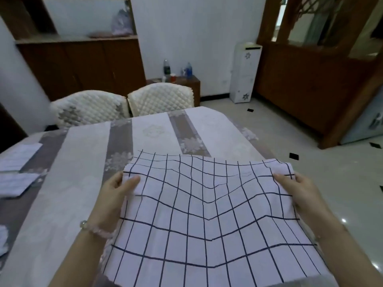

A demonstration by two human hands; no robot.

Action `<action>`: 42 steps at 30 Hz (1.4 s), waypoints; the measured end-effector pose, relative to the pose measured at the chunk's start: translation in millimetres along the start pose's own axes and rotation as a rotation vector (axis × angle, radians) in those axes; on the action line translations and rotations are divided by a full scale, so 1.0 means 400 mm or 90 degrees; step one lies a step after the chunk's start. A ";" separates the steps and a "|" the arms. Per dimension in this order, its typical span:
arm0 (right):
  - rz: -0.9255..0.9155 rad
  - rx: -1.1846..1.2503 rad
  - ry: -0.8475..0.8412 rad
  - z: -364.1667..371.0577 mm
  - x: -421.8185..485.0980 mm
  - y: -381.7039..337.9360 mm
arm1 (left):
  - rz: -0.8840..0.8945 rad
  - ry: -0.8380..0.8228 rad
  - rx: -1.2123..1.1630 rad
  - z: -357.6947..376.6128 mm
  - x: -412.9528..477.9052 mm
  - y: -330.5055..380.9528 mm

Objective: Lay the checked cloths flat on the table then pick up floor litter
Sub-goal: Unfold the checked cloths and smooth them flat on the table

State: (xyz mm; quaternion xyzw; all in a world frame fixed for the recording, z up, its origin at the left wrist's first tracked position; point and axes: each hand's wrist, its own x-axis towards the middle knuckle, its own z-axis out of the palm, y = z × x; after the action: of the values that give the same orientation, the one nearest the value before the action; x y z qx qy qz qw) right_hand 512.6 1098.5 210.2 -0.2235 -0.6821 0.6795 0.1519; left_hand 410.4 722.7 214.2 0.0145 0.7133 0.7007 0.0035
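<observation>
Between the two hands: the checked cloth (pixel 207 214), white with a dark grid, is spread wide and sags along a crease down its middle, over the near end of the table (pixel 83 162).
Left hand (pixel 118 189): pinches the cloth's left edge, thumb on top; bead bracelet (pixel 97 230) at the wrist.
Right hand (pixel 296 189): grips the bunched far right corner.
Left of the grip: folded cloths (pixel 19 156) lie on the table.
Beyond the grip: two quilted chairs (pixel 89 108).
Right of the grip: small dark pieces (pixel 293 156) on the floor (pixel 310 131); what they are, one cannot tell.
</observation>
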 end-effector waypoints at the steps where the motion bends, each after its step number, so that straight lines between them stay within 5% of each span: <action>1: 0.001 -0.011 -0.029 0.015 0.038 0.008 | -0.010 0.013 0.006 -0.007 0.010 -0.011; 8: 0.025 -0.068 -0.163 0.070 0.285 0.075 | -0.125 0.128 0.045 -0.009 0.083 -0.122; 20: 0.185 -0.208 -0.181 0.134 0.555 0.265 | -0.386 0.226 0.118 0.057 0.219 -0.358; 35: 0.191 -0.323 -0.159 0.049 0.465 0.342 | -0.429 0.130 0.200 -0.002 0.106 -0.377; 42: 0.163 -0.301 -0.125 0.026 0.424 0.357 | -0.383 0.167 0.205 0.001 0.020 -0.394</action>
State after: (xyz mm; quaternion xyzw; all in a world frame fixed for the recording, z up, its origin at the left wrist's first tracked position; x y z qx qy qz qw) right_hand 376.7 1173.1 51.6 -0.2704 -0.7992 0.5336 -0.0582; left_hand 399.9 720.7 56.9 -0.2856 0.7813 0.5427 0.1157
